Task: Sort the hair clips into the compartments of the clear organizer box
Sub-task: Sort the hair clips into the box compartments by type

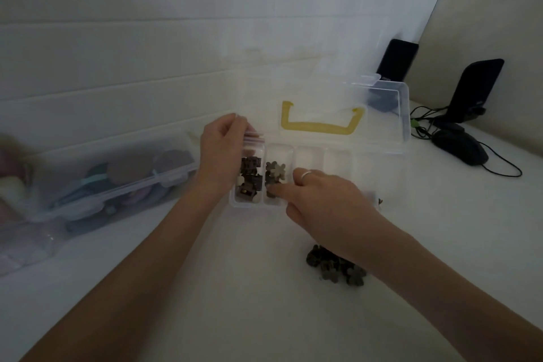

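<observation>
Dim white desk [205,288] against panelled wall. Clear organizer box [393,138] open at centre; two leftmost compartments hold hair clips [275,170], others look empty. Loose pile [335,266] near front remains. Right hand [323,200], fingers curled over second compartment, hold unclear. Left hand [220,153] pinches small bag [254,138]. Storage bin [117,179] left, mouse [461,147] right; near desk free.

there is one clear organizer box [393,138] with one yellow handle [320,127]. it shows five compartments in the front row. two of them hold hair clips: dark square ones [249,178] just right of the left fingers [235,123], flower ones [274,170] just beyond the right fingers [279,190]. the exact number of clips is not clear. one loose pile [335,266] lies behind the right fingers. two hands, one ring [306,175], two black speakers [476,88], one mouse [461,147], one other clear box [117,185].
</observation>
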